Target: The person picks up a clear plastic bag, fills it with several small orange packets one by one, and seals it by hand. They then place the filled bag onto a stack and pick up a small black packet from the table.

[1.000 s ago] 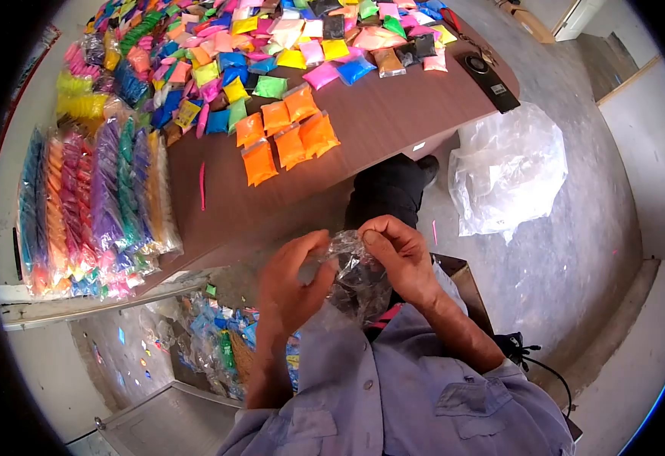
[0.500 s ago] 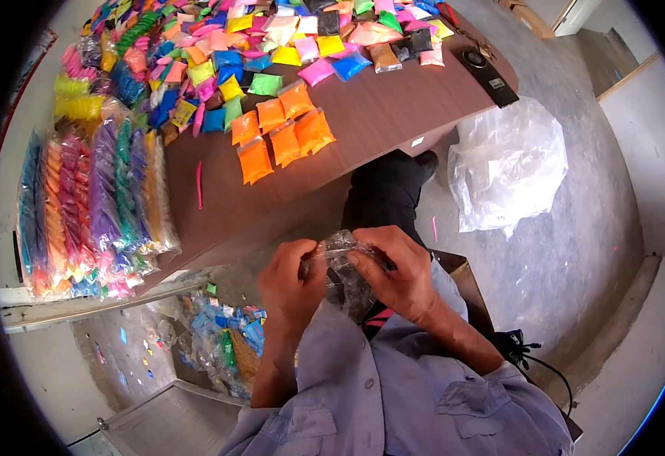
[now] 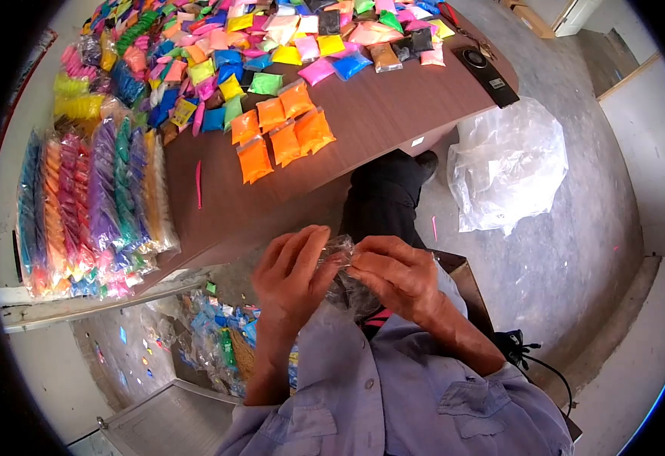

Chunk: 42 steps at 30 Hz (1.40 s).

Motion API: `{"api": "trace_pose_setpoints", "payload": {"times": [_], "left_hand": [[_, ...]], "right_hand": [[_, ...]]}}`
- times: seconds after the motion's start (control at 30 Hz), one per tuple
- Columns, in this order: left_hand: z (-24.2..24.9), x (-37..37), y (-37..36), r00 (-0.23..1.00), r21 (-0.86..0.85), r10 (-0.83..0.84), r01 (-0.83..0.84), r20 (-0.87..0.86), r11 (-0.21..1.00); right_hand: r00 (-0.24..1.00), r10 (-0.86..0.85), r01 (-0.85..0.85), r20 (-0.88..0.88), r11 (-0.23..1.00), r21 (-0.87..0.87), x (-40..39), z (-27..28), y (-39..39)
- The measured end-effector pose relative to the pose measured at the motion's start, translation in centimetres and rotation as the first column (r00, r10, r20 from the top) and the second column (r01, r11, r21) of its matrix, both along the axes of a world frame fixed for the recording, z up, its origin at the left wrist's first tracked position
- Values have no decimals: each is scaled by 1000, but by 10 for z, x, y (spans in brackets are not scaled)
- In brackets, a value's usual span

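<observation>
While left grip (image 3: 288, 275) touches clear plastic (image 3: 350, 295), right grip (image 3: 399, 275) pinches it

- The left hand (image 3: 290, 270) is raised in front of the body, its back facing the camera, fingers lightly bent and close together.
- The left thumb (image 3: 326, 275) points inward, toward the other hand.
- The right hand (image 3: 397, 273) is near it at about the same height, fingers curled and fingertips pinched in against the thumb.
- The left forearm (image 3: 270, 365) stands nearly upright in view; the right forearm (image 3: 461, 334) slants inward.
- Both wrists are bare.
</observation>
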<state>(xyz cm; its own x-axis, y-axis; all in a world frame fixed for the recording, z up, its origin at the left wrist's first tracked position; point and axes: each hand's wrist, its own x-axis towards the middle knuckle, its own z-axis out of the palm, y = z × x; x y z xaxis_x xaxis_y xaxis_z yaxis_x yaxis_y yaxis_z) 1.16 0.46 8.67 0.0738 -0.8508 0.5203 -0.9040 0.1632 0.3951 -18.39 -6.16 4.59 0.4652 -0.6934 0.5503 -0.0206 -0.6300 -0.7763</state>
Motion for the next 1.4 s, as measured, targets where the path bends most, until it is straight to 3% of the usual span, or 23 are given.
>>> {"api": "trace_pose_setpoints", "payload": {"times": [0.1,0.27,0.47,0.7,0.9,1.0,1.1,1.17,1.3,1.4], "left_hand": [[0,2,0,996,8,-87,87,27,996],[-4,0,5,986,18,-47,50,-160,999],[-7,-2,9,972,42,9,1,-233,999],[-2,-9,6,974,104,34,-11,-223,995],[-14,-4,6,972,26,110,-107,-209,994],[-13,-2,11,985,88,140,-131,-104,987],[-10,-2,6,975,66,67,-54,-211,996],[-2,-1,2,994,-4,-20,20,-107,1000],[1,-5,-1,988,-11,-33,32,-151,999],[-3,-2,2,997,24,-64,65,-35,998]], "right_hand": [[999,32,-32,-14,999,-4,2,5,0],[999,-19,19,-37,1000,2,4,3,4],[990,-120,106,-74,980,-170,1,4,-4],[994,-104,91,-38,965,-245,2,17,3],[996,-68,48,-62,960,-276,5,30,17],[994,-93,76,-60,968,-239,5,26,13],[993,-110,97,-32,957,-275,2,23,12],[994,-102,90,-29,959,-268,4,20,12],[997,-73,61,-34,962,-264,3,22,13],[998,-63,57,-12,956,-286,4,28,10]]}}
